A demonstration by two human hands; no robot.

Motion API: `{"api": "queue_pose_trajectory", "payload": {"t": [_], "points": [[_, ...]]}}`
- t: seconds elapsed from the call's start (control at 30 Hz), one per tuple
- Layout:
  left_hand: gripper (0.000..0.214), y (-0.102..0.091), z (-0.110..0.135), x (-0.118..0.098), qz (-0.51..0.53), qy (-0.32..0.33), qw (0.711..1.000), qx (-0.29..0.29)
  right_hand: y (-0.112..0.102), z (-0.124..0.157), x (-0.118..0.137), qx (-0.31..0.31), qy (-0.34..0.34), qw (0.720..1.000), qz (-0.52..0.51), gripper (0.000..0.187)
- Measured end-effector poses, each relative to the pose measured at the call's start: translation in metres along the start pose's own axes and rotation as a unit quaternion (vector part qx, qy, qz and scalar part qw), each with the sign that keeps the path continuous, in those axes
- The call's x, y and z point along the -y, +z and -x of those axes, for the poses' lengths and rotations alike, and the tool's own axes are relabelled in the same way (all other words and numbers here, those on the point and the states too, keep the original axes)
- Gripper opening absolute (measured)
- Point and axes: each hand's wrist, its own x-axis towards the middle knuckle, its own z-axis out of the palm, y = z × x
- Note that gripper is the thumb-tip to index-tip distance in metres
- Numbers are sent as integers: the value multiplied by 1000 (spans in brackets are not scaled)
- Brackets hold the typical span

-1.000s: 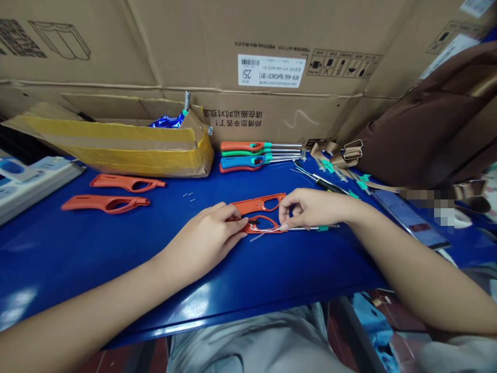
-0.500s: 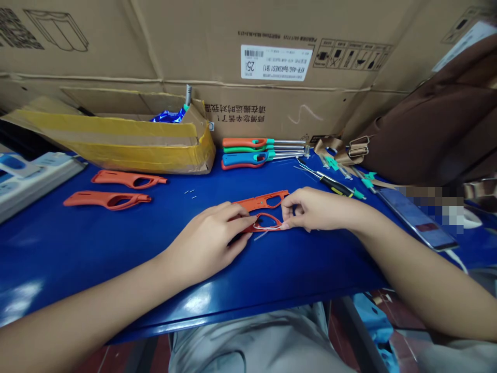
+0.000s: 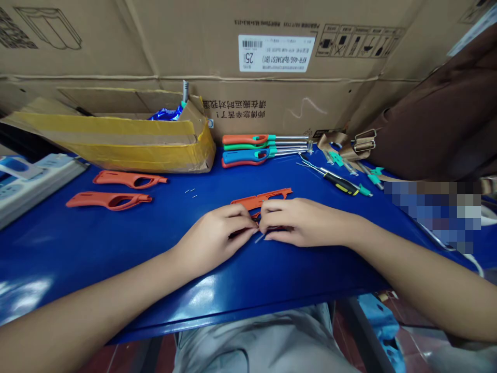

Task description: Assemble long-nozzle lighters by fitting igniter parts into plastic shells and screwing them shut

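Observation:
My left hand (image 3: 219, 228) is closed, its fingers bent over the handle end of an orange lighter shell half (image 3: 255, 216) on the table. My right hand (image 3: 293, 221) is pinched over the same half, its fingertips close to those of my left. Whatever the right fingertips grip is hidden. A thin clear tube (image 3: 259, 238) pokes out below the fingertips. Just behind my hands lies a second orange shell half (image 3: 248, 200), its inner side up. Most of the nearer half is covered by my fingers.
Two orange lighter bodies (image 3: 108, 199) and several small metal pins (image 3: 191, 192) lie left. Assembled lighters (image 3: 244, 155) stand behind, before a cardboard box (image 3: 155, 155). A screwdriver (image 3: 339, 182), green-tipped parts (image 3: 375, 178) and a brown bag (image 3: 427, 114) are right; a power strip (image 3: 46, 181) is far left.
My right hand has moved left along the nearer shell half, from its nozzle end to beside my left fingertips. It now covers the trigger opening. My left hand has stayed nearly in place.

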Motion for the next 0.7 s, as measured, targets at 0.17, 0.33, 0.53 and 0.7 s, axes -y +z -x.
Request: {"api": "queue_pose_trajectory", "payload": {"t": [0.17,0.33,0.53,0.7], "points": [[14,1,-1,2,28,-20,999,-19,-2,-2,-7,-8,-19,992,-125,4],[12,1,-2,1,60,-42,996,-43,-15,2,-12,61,0,975,-212,11],[13,1,-4,0,67,-50,995,-46,-16,2,-11,50,17,975,-214,23],[9,2,-7,0,78,-102,990,-57,-9,-3,-11,14,15,980,-196,29]]}}
